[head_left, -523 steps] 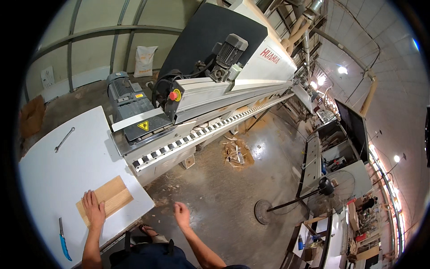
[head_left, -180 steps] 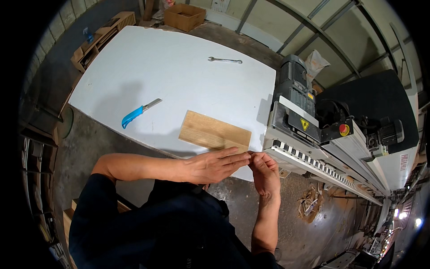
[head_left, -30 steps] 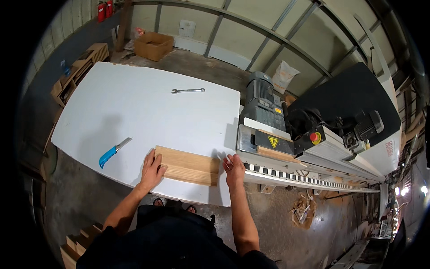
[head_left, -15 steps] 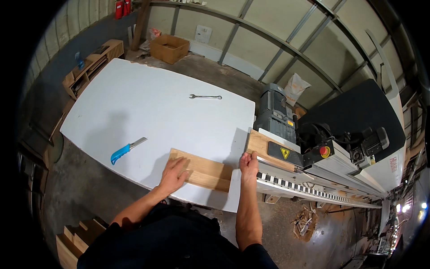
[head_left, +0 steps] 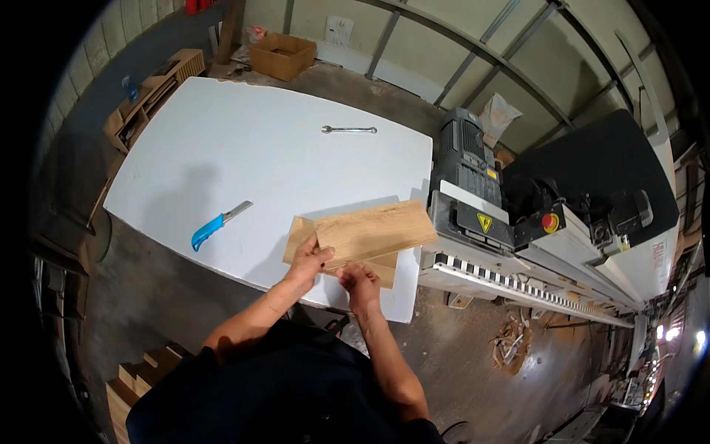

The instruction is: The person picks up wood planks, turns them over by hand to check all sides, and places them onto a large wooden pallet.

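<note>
White tabletop, near its near-right corner — upper board angled above the lower board, left hand grip clamped on the upper's left end, right hand curled alongside, hold unclear — a slack left thumb could drop it.

Woodworking workshop, long machine with motor, wooden boards, spanner on white worktable

A soft shadow dulls the bright desk at left; lights glare far right; wall ribs bend fisheye-style.
</note>
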Demonstrator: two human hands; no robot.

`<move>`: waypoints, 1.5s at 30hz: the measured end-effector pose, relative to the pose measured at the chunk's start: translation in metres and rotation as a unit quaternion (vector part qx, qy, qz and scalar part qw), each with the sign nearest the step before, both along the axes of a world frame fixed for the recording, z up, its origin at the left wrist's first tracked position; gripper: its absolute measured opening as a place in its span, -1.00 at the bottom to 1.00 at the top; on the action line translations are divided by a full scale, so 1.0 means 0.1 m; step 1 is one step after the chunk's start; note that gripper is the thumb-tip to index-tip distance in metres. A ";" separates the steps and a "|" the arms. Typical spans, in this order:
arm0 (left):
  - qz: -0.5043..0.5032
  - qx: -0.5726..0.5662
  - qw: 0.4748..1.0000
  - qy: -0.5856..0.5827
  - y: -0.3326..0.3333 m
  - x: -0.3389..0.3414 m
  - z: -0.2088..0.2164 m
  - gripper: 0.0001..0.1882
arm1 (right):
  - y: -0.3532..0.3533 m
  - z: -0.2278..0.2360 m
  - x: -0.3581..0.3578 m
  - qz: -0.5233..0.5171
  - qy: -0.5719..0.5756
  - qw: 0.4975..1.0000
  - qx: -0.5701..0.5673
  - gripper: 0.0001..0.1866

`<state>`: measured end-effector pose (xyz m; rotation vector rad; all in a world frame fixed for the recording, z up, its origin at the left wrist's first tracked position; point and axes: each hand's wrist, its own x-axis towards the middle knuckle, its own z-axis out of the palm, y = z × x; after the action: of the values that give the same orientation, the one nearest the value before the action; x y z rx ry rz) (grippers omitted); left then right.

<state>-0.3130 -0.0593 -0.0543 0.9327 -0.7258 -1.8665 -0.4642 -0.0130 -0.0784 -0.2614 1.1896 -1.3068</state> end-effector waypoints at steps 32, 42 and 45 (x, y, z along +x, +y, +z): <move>0.032 -0.398 0.682 -0.613 0.18 0.72 -0.37 -0.44 | 0.47 -0.15 -0.95 0.063 0.707 0.701 -0.062 -0.81; 0.048 -0.401 0.677 -0.616 0.19 0.70 -0.38 -0.48 | 0.45 -0.17 -1.02 0.079 0.695 0.712 -0.054 -0.80; 0.030 -0.393 0.683 -0.615 0.17 0.72 -0.37 -0.47 | 0.42 -0.12 -1.05 0.092 0.682 0.724 -0.042 -0.80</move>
<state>-0.2415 -0.0426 -0.0908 1.4719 -2.0267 -0.4106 -0.5691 0.0293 -0.0908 -1.5688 2.2130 -0.8610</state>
